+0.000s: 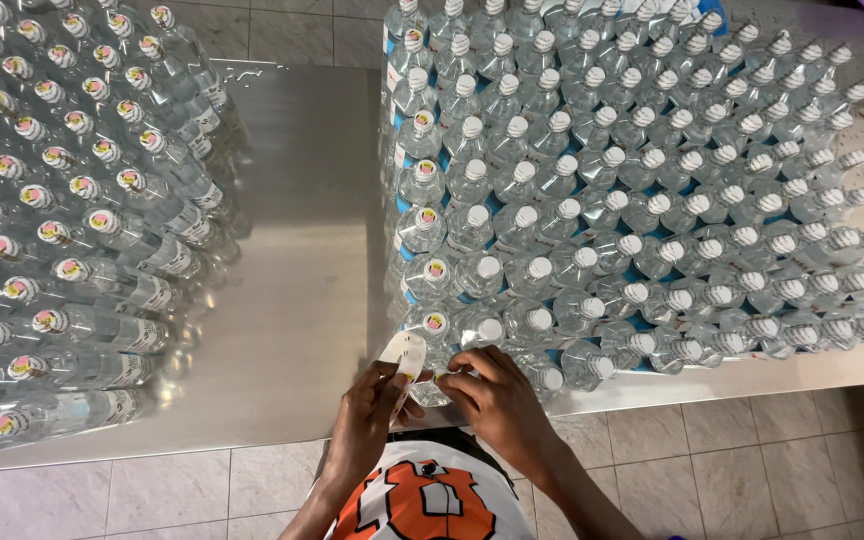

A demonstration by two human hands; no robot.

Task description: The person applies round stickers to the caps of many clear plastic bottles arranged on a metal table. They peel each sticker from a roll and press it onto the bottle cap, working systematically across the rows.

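Sticker strip (403, 352) pinched in left hand (367, 420) — right hand (497, 400) fingers at bottle (430, 385) cap.

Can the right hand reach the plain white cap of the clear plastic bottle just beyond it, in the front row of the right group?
Probably yes. The right hand is at the table edge, and the plain white cap stands directly beyond its fingers with nothing between; only neighbouring bottles crowd it.
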